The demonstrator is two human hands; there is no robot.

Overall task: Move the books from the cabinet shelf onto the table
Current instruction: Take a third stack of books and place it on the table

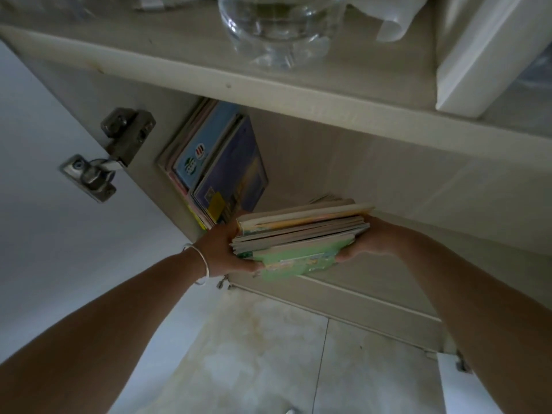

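Observation:
A stack of several thin books (301,237), a green cover lowest, is held flat at the front edge of the lower cabinet shelf (373,186). My left hand (227,249), with a silver bangle at the wrist, grips its left end. My right hand (367,240) grips its right end, fingers underneath. More books (215,162) with blue and purple covers lean against the cabinet's left wall, deeper on the same shelf. No table is in view.
The open cabinet door (44,174) with a metal hinge (110,153) stands at left. On the upper shelf (209,82) sit a clear glass jar (280,28) and a white box (478,55). Pale tiled floor (268,354) lies below.

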